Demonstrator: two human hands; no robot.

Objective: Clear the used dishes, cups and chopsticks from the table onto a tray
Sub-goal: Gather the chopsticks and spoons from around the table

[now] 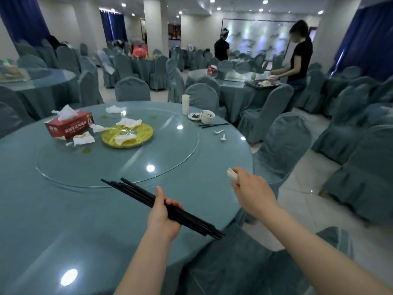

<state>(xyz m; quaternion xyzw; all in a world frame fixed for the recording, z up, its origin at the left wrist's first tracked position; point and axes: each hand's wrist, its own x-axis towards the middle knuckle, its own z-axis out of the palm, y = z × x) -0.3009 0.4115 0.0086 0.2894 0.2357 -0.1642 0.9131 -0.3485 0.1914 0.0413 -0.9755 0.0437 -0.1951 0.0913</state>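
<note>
My left hand (162, 217) grips a bundle of several black chopsticks (136, 192) above the near part of the round table (63, 209). My right hand (252, 191) holds white spoons (232, 175) over the table's right edge. At the far right of the table stand a stack of white cups (185, 104), a small dirty plate (194, 116) and a white bowl (207, 116). A pair of black chopsticks (213, 125) and two white spoons (221, 134) lie near them. No tray shows on this table.
A glass turntable (170, 154) carries a red tissue box (69, 126), a gold plate (127, 136) and crumpled napkins (84, 139). Covered chairs (285, 143) ring the table. Two people work at a table (234, 81) behind, where a tray (263, 84) lies.
</note>
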